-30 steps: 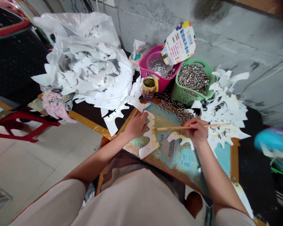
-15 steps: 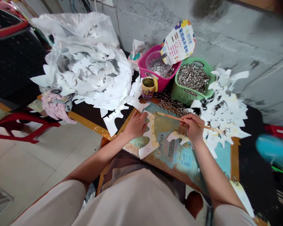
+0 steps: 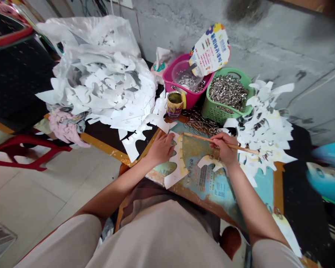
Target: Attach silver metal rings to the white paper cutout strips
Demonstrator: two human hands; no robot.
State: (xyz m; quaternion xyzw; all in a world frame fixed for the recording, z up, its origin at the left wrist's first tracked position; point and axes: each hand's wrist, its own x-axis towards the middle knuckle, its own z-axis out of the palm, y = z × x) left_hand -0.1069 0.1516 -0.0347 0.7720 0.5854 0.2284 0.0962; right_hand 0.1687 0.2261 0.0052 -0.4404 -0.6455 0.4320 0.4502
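Note:
In the head view my left hand (image 3: 162, 148) lies with its fingers spread on the upper left of a white cut-out piece (image 3: 176, 175), which has yellowish smears along its right edge. My right hand (image 3: 225, 149) pinches a thin wooden stick (image 3: 198, 137). The stick slants across the board, with its left tip at the top right edge of the cut-out piece; whether that tip has bristles is too small to tell. Below my right hand lies another white piece (image 3: 205, 162) with metal rings on it. A stained blue-green printed board (image 3: 212, 186) lies underneath.
A large heap of white cut-outs (image 3: 108, 85) fills the back left. A smeared can (image 3: 175, 106), a pink basket (image 3: 191, 96) and a green basket (image 3: 229, 111) of metal rings stand behind. Loose rings (image 3: 201, 123) lie before them. Ringed white pieces (image 3: 270, 130) are piled right.
My right hand has shifted slightly left and up, and the stick has slid with it. The left hand and the piece under it stay put. A blurred blue thing at far right has moved.

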